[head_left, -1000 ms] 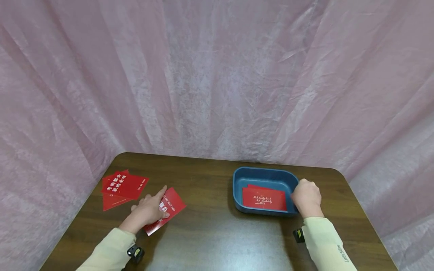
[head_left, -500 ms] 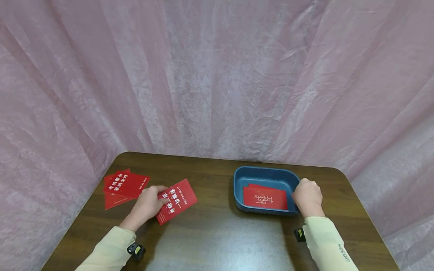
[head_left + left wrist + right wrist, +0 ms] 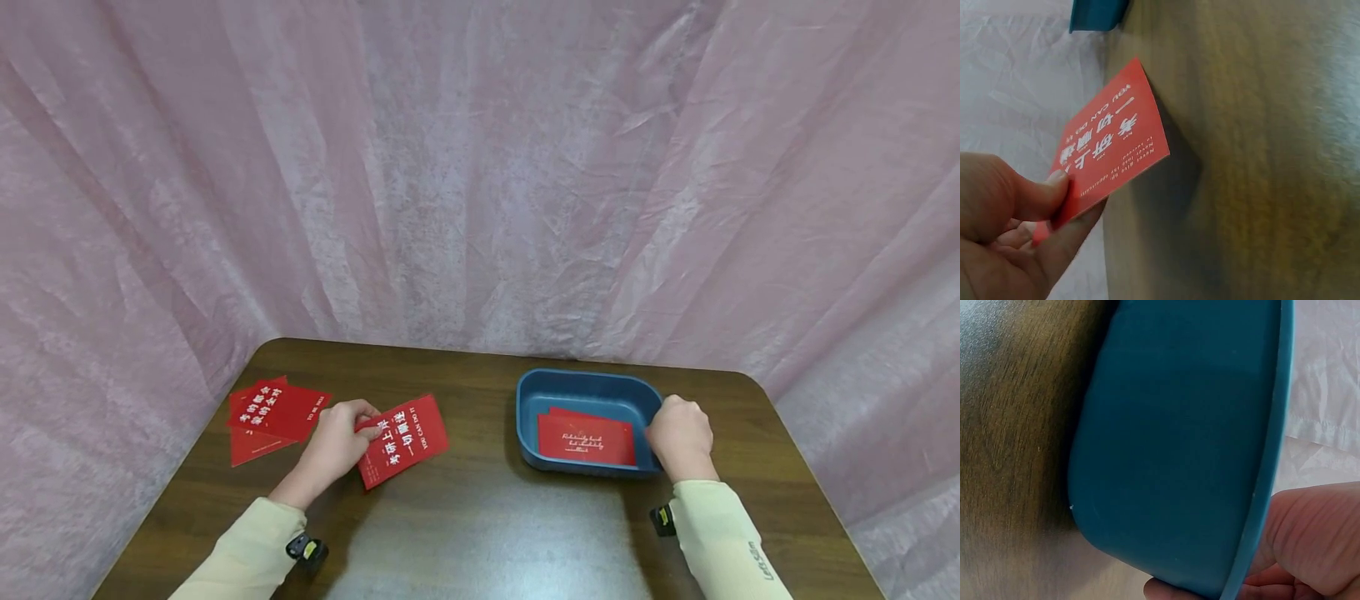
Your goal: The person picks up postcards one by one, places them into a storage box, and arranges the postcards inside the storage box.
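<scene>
My left hand point(image 3: 335, 439) pinches a red card point(image 3: 405, 439) with white lettering between thumb and fingers at one edge. In the left wrist view the card point(image 3: 1113, 137) is raised off the wood, casting a shadow on it. My right hand point(image 3: 680, 437) grips the right end of a blue plastic box point(image 3: 531, 392), its thumb and fingers on either side of the wall, as the right wrist view of the box point(image 3: 1172, 437) shows. Inside the box lie red cards point(image 3: 588, 439), the top one with fine white script and another peeking out behind.
Several red cards point(image 3: 300, 411) lie overlapped at the table's left side, just beyond the left hand. The brown wooden table point(image 3: 480, 533) has rounded far corners, and a pink curtain point(image 3: 480, 183) hangs right behind its far edge.
The left hand, first laid over the card on the table, has pinched and raised it, shifting it to the right. The right hand and the box have stayed in place.
</scene>
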Motion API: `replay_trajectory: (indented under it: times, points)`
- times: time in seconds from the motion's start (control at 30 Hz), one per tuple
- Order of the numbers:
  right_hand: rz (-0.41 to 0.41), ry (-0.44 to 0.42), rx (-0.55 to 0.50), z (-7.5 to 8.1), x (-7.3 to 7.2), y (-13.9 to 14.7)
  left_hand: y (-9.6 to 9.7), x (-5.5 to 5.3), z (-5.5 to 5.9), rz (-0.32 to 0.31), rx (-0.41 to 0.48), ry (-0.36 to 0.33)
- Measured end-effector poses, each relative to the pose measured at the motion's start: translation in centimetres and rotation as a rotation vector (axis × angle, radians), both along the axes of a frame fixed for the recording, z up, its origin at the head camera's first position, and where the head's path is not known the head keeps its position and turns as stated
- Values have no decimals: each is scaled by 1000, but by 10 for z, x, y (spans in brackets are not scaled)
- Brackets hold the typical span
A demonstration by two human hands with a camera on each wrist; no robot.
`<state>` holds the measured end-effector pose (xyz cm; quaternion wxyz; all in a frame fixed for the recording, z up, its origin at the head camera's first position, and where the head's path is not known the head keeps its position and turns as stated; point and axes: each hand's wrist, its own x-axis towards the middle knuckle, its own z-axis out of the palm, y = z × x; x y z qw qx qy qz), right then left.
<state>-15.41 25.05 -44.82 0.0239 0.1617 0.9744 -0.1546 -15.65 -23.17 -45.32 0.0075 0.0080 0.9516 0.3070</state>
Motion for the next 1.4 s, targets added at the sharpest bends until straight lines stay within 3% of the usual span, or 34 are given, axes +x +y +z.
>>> replay_trajectory:
  times: [0.2,0.5,0.83,1.07,1.4]
  points:
    - [-11,-16,-12,1,0,0,2,-1,9,-16,17,111]
    - [-13,-20,-9,1,1,0,18,-9,25,-41,75,188]
    - [-11,-25,-15,1,2,-1,51,-20,51,-60,184,258]
    - [-8,-16,-9,1,1,-1,75,-26,65,-86,205,286]
    - [-8,2,-2,-2,0,1,126,-36,67,-160,288,289]
